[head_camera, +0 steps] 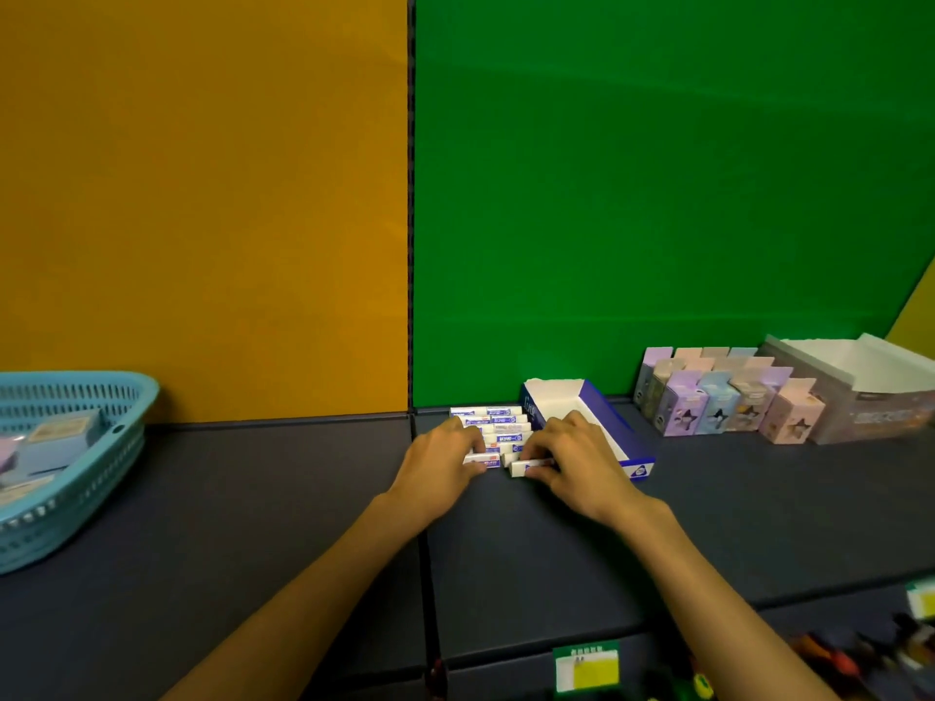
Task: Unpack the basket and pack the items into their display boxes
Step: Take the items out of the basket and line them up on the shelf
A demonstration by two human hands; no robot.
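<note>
Two bare forearms reach in from the lower edge, uncovered by any sleeve up to where they leave view, ending in the left hand (439, 460) and right hand (577, 460), both without gloves, rings, watches or wristbands.

Broad bare stretch of dark shelf top (263, 503) between teal basket (76, 468) at far left and eraser rows (493, 427) at centre: open passage. Both hands (445, 460) (571, 460) crowd erasers from near side. Blue-and-white display box (612, 427) just right of erasers, walls blocking that flank. Pastel carton cluster (723, 397) and grey display box (885, 397) fill far right. Orange and green panels (607, 194) close far side.
</note>
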